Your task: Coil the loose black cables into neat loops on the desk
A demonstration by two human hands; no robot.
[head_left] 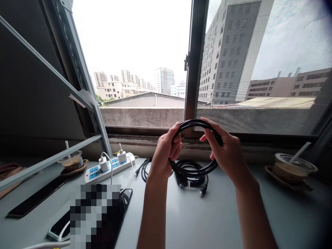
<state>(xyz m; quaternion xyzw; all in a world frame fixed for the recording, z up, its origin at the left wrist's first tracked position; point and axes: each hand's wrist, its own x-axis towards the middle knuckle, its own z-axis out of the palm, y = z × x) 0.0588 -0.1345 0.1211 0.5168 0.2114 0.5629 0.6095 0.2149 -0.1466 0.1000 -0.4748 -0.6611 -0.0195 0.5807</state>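
A black cable [193,123] wound into a round coil is held up above the desk between my two hands. My left hand [168,148] grips the coil's left side, its thumb near the top and the fingers curled round. On the right side my right hand [221,141] closes round the coil with thumb and fingers. Behind and below lies another coiled black cable [192,180] on the desk, with a connector [203,191] at its front. Part of it is hidden by the held coil. Further left, a thinner black cable [144,169] lies partly behind my left wrist.
A white power strip [93,175] with chargers plugged in stands left on the grey desk [202,224]. A dark tablet [127,204], partly pixelated, lies in front of it. Drink cups stand at far left [71,160] and right [290,167]. A metal frame [89,93] rises left; windows are behind.
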